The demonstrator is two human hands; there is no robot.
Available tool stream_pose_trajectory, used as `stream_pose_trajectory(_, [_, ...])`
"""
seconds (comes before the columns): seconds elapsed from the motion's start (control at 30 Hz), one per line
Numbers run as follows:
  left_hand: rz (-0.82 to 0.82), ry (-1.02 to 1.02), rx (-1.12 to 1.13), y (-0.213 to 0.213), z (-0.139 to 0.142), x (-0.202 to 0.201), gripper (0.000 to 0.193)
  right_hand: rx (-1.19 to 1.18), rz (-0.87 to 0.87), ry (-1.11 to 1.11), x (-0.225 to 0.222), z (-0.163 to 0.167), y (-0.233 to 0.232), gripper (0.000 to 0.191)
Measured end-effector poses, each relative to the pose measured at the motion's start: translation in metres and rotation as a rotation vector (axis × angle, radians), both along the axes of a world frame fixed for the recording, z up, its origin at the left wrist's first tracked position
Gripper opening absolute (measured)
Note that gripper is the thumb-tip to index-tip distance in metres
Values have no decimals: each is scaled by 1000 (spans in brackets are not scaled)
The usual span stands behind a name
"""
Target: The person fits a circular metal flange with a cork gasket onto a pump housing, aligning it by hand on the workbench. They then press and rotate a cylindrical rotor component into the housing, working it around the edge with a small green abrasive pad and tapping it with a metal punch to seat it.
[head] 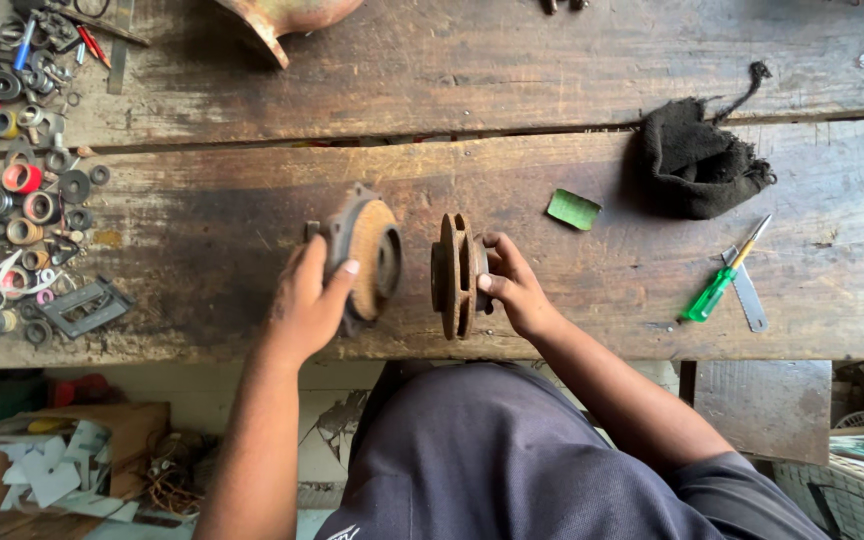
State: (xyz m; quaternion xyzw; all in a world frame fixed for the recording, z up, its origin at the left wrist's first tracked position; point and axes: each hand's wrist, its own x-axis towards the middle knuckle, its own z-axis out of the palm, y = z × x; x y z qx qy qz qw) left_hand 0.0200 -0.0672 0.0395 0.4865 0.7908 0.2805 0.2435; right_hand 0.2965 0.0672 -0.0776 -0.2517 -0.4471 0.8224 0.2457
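Note:
My left hand [310,300] grips a rusty round pump cover plate [369,258] with a centre hole, held on edge on the wooden workbench [512,170]. My right hand [512,283] holds a rusty disc-shaped impeller [454,273], also on edge, just right of the plate. A small gap separates the two parts, which face each other near the bench's front edge.
Several seals, rings and small tools [27,190] lie scattered at the left. A black cloth [697,160], a green card [573,209], a green-handled screwdriver [717,285] and a metal blade [747,295] lie to the right. A rusty casing [277,20] sits at the far edge.

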Motion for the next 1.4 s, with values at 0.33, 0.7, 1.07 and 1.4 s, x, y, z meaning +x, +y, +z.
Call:
stream_pose_trajectory(0.33, [-395, -78, -151, 20, 17, -24, 115, 160, -102, -191, -30, 4, -1, 74])
stream_pose_trajectory(0.7, [-475, -179, -23, 29, 1, -34, 134, 112, -305, -234, -37, -3, -29, 76])
stream_pose_trajectory(1.07, [-495, -243, -57, 28, 0, -42, 139, 119, -284, -274, -50, 0, -26, 79])
stream_pose_trajectory(1.4, [-498, -211, -160, 29, -6, -41, 148, 117, -235, -290, -51, 8, -22, 83])
